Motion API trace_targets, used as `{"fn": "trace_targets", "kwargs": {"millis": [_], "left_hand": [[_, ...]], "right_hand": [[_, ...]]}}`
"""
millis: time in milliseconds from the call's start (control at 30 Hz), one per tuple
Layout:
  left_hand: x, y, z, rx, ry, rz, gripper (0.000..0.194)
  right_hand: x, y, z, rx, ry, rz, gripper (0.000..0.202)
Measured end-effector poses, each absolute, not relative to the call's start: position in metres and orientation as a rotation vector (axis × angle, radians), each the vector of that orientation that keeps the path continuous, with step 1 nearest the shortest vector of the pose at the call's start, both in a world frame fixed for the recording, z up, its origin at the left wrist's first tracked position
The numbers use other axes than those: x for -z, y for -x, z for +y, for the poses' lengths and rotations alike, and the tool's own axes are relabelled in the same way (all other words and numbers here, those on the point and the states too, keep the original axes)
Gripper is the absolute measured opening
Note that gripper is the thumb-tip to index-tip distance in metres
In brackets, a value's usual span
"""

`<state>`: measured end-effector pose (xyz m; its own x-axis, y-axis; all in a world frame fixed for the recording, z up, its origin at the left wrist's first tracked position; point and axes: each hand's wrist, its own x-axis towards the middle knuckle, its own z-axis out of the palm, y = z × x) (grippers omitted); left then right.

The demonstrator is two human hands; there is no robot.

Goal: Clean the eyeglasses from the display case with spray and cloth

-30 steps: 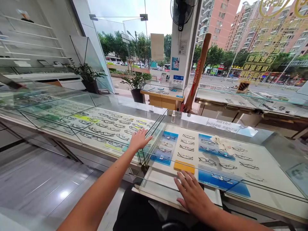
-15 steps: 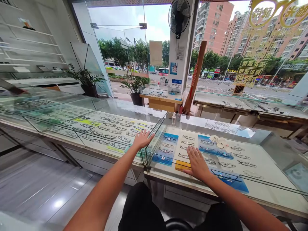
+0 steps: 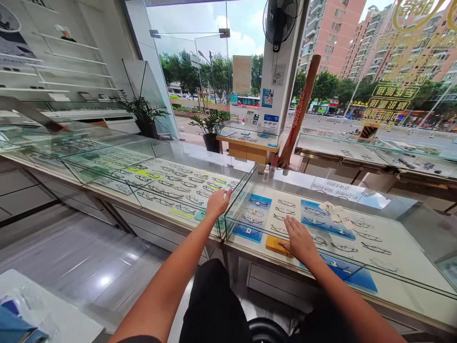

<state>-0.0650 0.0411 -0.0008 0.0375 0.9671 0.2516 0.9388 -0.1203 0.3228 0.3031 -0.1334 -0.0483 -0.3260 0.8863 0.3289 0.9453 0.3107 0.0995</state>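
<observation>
The box (image 3: 276,245) was orange-yellow, the cards (image 3: 246,225) blue, the cloth (image 3: 335,213) cream, the trousers (image 3: 214,305) plain black, the floor (image 3: 82,252) streaky grey.

Showcase (image 3: 300,181) clear glossy glass, cloth (image 3: 336,214) matt, flr (image 3: 82,252) smooth w/ hi-gloss sheen, post (image 3: 305,102) wood-look

Window lettering (image 3: 394,91): gold mirrored Chinese; boxed lines read 老花眼镜, 隐形眼镜, third unclear
Countertop label strips (image 3: 337,189): mirrored Chinese, too small to read
Pillar posters (image 3: 268,97): illegible
</observation>
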Motion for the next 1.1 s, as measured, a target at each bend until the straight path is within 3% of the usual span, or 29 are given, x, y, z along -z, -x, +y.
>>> {"fn": "trace_targets", "kwargs": {"millis": [233, 433, 733, 1100], "left_hand": [[-0.005, 0.06, 0.024, -0.909, -1.857, 2.475, 0.072], [0.0, 0.064, 0.036, -0.748, -1.932, 2.449, 0.053], [0.001, 0.15, 0.058, -0.227, -2.178, 2.234, 0.09], [0.011, 0.153, 0.058, -0.11, -2.223, 2.221, 0.094]], "right_hand": [[0.047, -0.3, -0.133, 0.369, 1.698, -2.325, 0.079], [0.051, -0.303, -0.132, 0.353, 1.683, -2.234, 0.083], [0.055, -0.308, -0.133, 0.311, 1.724, -2.234, 0.091], [0.051, -0.308, -0.138, 0.303, 1.775, -2.257, 0.083]]}}
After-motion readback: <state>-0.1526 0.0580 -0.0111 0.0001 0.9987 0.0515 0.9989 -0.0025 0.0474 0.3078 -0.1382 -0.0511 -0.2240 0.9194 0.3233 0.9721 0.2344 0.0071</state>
